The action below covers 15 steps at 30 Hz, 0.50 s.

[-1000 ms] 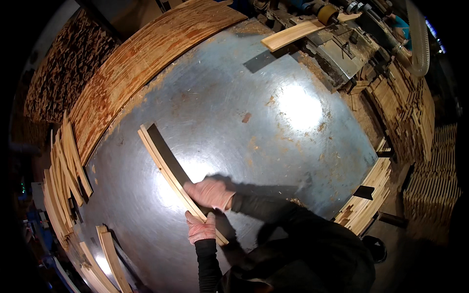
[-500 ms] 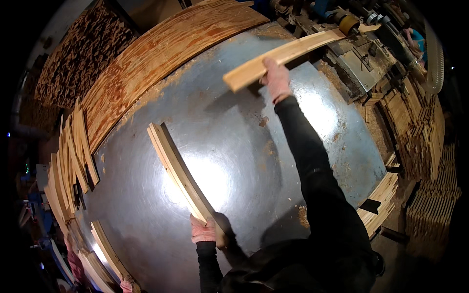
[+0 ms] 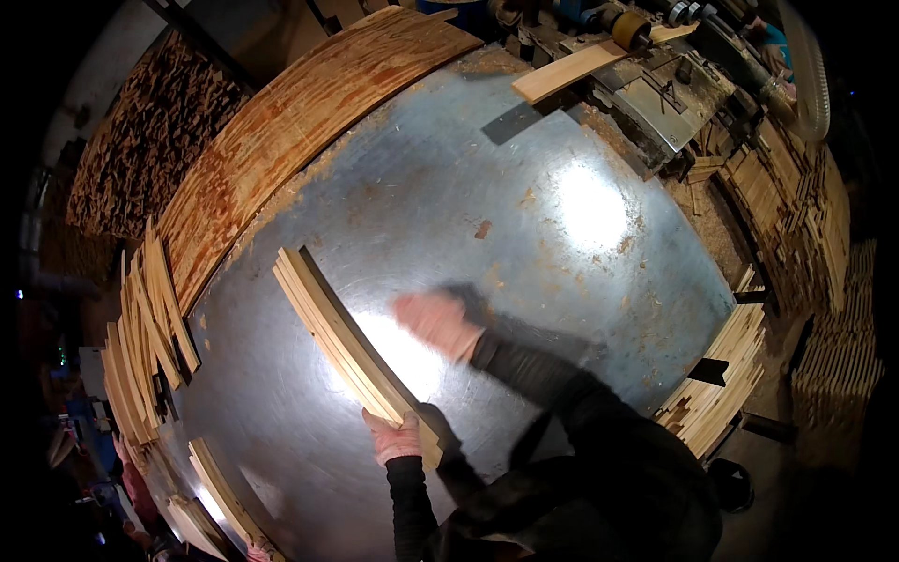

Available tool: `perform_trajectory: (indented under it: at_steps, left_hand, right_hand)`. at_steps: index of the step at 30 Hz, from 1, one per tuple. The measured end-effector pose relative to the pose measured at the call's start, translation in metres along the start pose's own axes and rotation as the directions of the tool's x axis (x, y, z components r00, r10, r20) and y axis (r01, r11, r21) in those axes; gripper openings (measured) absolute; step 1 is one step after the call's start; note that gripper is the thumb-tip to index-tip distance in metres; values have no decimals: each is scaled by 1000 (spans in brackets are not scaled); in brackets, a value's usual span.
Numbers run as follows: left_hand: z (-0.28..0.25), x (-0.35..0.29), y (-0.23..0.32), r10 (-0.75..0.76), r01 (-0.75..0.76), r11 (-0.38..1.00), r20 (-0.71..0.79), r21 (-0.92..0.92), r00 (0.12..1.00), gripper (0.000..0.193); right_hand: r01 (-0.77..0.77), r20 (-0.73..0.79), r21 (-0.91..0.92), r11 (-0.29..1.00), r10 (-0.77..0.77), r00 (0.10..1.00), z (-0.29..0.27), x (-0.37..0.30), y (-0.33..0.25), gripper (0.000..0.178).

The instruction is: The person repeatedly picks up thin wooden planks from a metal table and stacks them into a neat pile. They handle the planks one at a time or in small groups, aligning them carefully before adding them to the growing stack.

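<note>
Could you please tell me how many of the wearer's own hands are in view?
2: the left hand holds the wooden strips near their closer end; the right hand, blurred, is over the metal table to their right.

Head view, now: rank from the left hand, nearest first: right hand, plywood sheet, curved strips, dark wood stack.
From the left hand:
1. curved strips: in its grip at their near end
2. right hand: ahead, to the right
3. plywood sheet: along the table's far left edge
4. dark wood stack: beyond the sheet, far left
</note>
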<state>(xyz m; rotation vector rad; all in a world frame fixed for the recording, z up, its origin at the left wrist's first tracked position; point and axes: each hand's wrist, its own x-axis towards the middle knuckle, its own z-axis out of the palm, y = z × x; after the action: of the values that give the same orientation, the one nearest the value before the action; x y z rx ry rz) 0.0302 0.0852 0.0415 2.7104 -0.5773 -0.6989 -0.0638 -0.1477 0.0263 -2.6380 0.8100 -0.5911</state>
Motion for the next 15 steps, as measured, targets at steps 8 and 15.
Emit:
perform_trajectory:
  at_steps: [8, 15]
  left_hand:
    - [0, -4, 10, -66, 67, 997, 25, -35, 998, 86]
    - [16, 7, -18, 72, -72, 997, -55, -13, 996, 94]
  right_hand:
    - [-118, 182, 980, -162, 967, 179, -92, 68, 292, 32]
    - [-622, -443, 334, 708, 700, 560, -67, 100, 231, 16]
